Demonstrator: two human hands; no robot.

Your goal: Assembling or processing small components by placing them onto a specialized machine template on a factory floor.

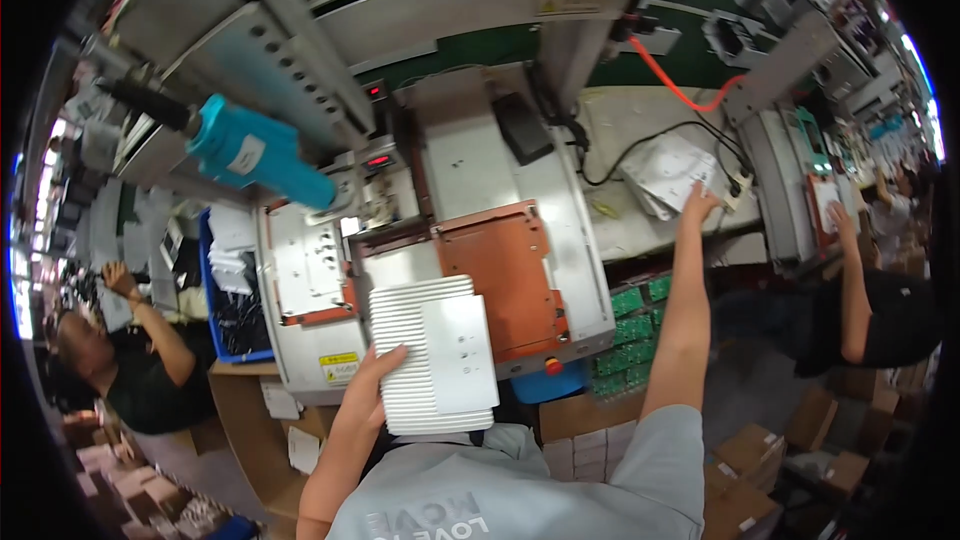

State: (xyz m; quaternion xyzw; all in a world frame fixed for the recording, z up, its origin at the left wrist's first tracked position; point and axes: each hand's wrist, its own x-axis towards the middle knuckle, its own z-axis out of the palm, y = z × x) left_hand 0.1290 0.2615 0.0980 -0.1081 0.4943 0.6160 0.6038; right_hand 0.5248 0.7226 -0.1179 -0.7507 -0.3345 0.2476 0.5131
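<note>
My left hand (pixel 378 380) grips the left edge of a white plastic housing (pixel 455 350), with its thumb on the top face. The housing is a flat rectangle with ribs on its left side and a smooth panel with small markings on the right. It is in front of my body, over the near edge of the machine. My right hand (pixel 700 202) stretches far to the right, its fingers closed at the near edge of a loose pile of thin white sheets (pixel 665 175). Whether the sheets are paper or plastic I cannot tell.
An orange fixture plate (pixel 505 280) lies on the machine bed. Left stand a teal cylinder (pixel 250 155) and a blue bin (pixel 212 280). A red emergency knob (pixel 553 366) sits on the front edge, above green circuit boards (pixel 630 340). Co-workers are at both sides.
</note>
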